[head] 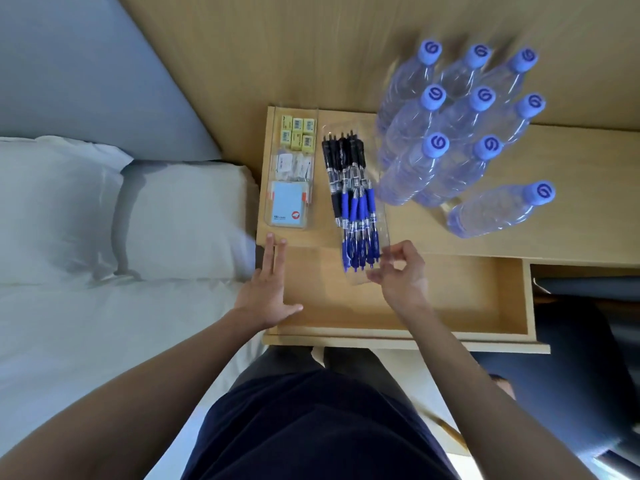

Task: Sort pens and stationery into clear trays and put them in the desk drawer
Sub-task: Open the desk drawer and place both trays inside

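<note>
At frame centre, the right hand [401, 271] pinches the near end of the clear pen tray [356, 202] overhanging the open drawer [450, 299]; the left hand [266, 289], spread and empty, should support it level.

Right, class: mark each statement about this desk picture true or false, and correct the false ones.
1. The drawer is open. True.
2. The pens are red and green. False: they are black and blue.
3. The right hand touches the near end of the pen tray. True.
4. The water bottles have white caps. False: the caps are blue.
5. The left hand holds the tray of small stationery. False: it is open with fingers spread, just short of that tray.
</note>
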`<state>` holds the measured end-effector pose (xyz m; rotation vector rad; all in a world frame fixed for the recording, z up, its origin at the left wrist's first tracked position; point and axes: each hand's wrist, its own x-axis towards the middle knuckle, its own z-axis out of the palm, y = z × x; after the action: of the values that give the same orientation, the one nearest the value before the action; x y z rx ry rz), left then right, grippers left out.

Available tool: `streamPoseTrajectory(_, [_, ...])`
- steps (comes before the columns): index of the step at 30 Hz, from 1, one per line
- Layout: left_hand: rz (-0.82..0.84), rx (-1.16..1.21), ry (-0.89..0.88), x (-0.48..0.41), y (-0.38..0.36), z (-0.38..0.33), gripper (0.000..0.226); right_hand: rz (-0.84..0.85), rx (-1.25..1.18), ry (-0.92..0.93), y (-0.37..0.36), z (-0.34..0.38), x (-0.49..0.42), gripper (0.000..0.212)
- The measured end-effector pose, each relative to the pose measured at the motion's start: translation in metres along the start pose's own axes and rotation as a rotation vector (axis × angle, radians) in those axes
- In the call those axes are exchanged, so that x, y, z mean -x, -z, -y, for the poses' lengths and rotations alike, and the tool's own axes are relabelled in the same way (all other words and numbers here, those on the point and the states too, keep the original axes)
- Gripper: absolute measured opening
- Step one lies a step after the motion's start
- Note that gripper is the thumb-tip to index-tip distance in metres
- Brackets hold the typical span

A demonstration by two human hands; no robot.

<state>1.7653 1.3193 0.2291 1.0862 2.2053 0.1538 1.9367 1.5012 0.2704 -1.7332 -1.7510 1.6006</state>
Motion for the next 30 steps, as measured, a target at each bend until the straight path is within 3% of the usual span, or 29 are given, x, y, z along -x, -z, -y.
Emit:
streamPoseTrajectory(3, [-0.004, 0.098, -0.033, 0.001, 0.002, 0.008, 0.118, 0.011, 0.092, 0.023, 0.027, -0.011, 0.006, 0.019])
streamPoseTrajectory(8, [0.049, 0.229, -0.045, 0.002, 0.011, 0.018, 0.102, 0.061, 0.287, 0.043, 0.062, -0.033, 0.0, 0.025])
streamPoseTrajectory(12, [0.06, 0.303, -0.044, 0.002, 0.015, 0.026, 0.101, 0.144, 0.489, 0.062, 0.073, -0.037, -0.017, 0.024])
streamPoseTrajectory(16, [0.077, 0.388, -0.033, 0.002, 0.015, 0.027, 0.099, 0.249, 0.683, 0.128, 0.077, -0.031, -0.04, 0.037])
streamPoseTrajectory(23, [0.093, 0.426, -0.041, 0.003, 0.019, 0.025, 0.087, 0.352, 0.768, 0.111, 0.071, -0.037, -0.063, 0.042])
streamPoseTrajectory(30, [0.142, 0.394, -0.004, 0.003, 0.031, 0.024, 0.083, 0.41, 0.795, 0.016, 0.038, -0.052, -0.065, 0.021])
